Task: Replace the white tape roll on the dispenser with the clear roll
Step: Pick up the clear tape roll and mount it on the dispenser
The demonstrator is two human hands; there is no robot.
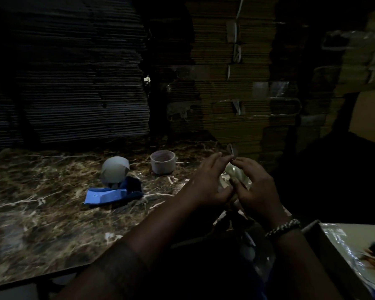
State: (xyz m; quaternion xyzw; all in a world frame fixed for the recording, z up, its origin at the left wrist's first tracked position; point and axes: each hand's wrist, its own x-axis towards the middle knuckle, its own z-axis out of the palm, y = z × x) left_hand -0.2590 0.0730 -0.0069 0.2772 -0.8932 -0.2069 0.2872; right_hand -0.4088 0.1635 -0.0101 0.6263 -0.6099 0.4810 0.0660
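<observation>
White roll (115, 172) sits on the dispenser (114, 194), centre-left; left hand (206, 182) and right hand (256, 187) grip the clear roll (234, 172); swap seemingly unstarted.

Landmark: dispenser (115, 194), on table (41, 213). Mounted on top of it: one roll (115, 171). Behind-right of it, on table, apart: loose roll (162, 162). Well right of it: left hand (206, 182), right hand (260, 187), held roll (231, 169) between them. Far behind it: cardboard stacks (225, 83).
</observation>
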